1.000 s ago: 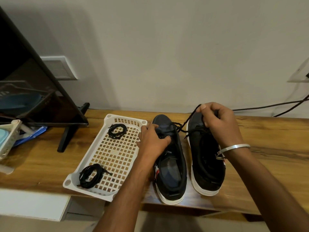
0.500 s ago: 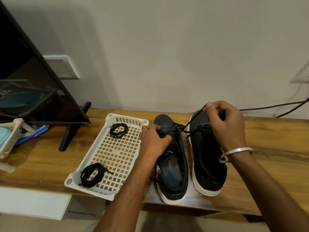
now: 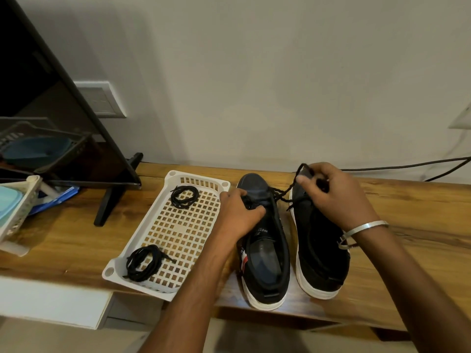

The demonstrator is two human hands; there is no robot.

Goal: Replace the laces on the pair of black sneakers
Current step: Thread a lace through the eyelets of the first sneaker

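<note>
Two black sneakers with white soles stand side by side on the wooden table, toes toward the wall: the left sneaker (image 3: 267,256) and the right sneaker (image 3: 318,253). My left hand (image 3: 238,215) grips the left sneaker at its tongue and eyelets. My right hand (image 3: 334,194) pinches a black lace (image 3: 288,189) that runs taut from the left sneaker's eyelets up over the right sneaker's toe. A white perforated tray (image 3: 178,233) lies left of the shoes. It holds two coiled black laces, one at the far end (image 3: 184,196) and one at the near end (image 3: 144,261).
A dark screen on a black stand (image 3: 112,197) leans at the left. A pale basket (image 3: 15,212) with blue items sits at the far left edge. Black cables (image 3: 407,165) run along the wall at the right. The table's front edge (image 3: 63,276) is close to me.
My right hand has drawn the lace a little farther right and away from the left sneaker. My left hand stays on that sneaker.
</note>
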